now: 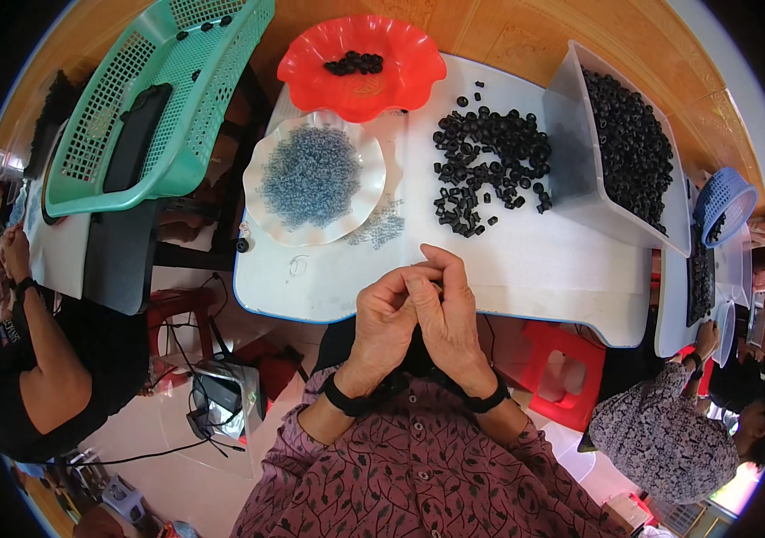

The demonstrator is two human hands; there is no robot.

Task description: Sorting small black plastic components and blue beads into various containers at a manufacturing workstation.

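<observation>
L hand [384,318], R hand [448,325] touching, fingers [451,267] bent narrow, can't tell what's btwn

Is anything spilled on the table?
Maybe: little grey bits lie on the table beside the wavy white plate, while most are on it. One black piece sits at the left edge, away from the others.

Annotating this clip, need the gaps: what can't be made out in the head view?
All head view:
- Anything between the left hand and right hand: a dark bit shows, its shape covered by fingers.
- Count of blue-grey bits on the plate: too small, overlapping.
- Lower black parts in the bin: hidden under the top ones.
- Left neighbour's hand: small near the rim, grip unclear.
</observation>
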